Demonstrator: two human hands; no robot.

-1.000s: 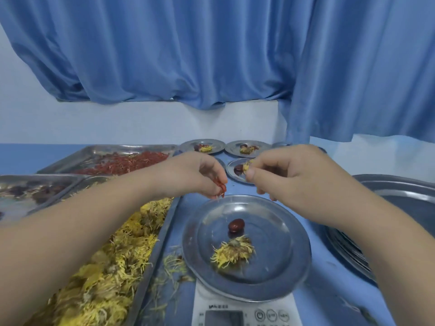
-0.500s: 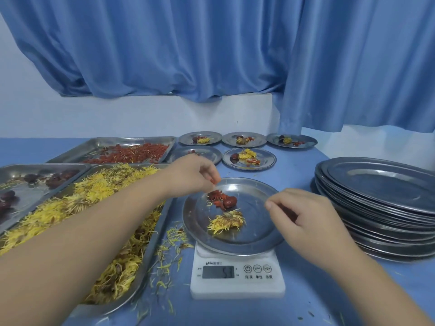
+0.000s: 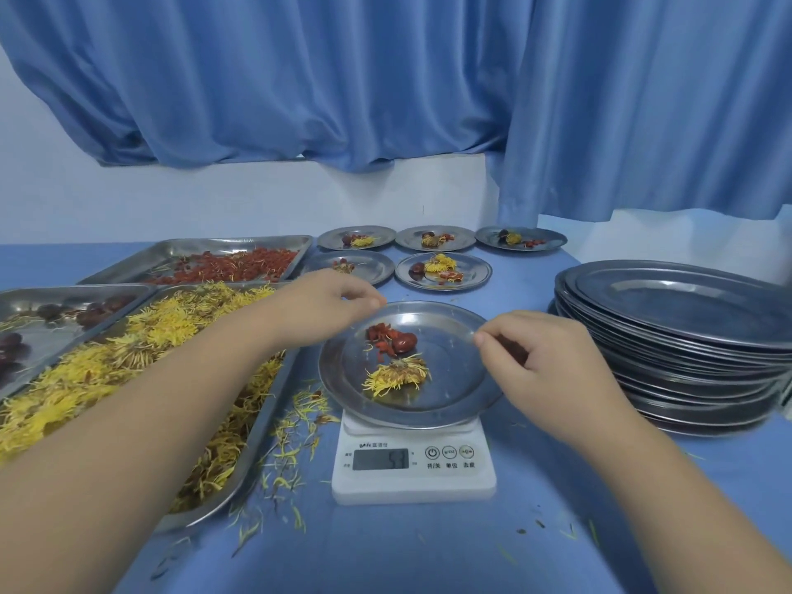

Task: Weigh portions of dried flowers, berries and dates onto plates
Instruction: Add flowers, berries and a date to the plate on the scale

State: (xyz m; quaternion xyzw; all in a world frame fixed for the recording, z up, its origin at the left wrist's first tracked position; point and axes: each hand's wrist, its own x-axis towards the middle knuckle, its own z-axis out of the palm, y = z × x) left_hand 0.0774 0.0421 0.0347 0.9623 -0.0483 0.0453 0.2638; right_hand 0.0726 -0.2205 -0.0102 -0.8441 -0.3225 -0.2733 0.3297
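1. The plate [image 3: 465, 407] sits on the scale [image 3: 413, 475], at the middle of the desk [image 3: 428, 555]. It carries 1 dried flower [image 3: 396, 373] near its front, 1 date [image 3: 404, 342] behind that, and a few berries [image 3: 379, 334] to the date's left.
2. The plate lies between the 2 hands. The left hand [image 3: 325, 306] is at its far-left rim and the right hand [image 3: 544, 362] at its right rim, so both are about equally near. A round plate has no long axis to line up with.
3. Left fingers [image 3: 377, 301]: curled, tips drawn together right at the rim. I cannot tell whether they grip the metal or only hover on it.
4. Right fingers [image 3: 480, 337]: thumb and forefinger closed tip to tip at the rim's edge, the rest curled under. Here too I cannot tell whether the rim is between them.
5. The portion looks complete, so the next move is probably lifting the plate off, level, towards the 5 filled plates [image 3: 443, 272] behind it.
6. The scale's display is too blurred to read for certain.
7. A stack of empty plates [image 3: 673, 336] stands to the right.
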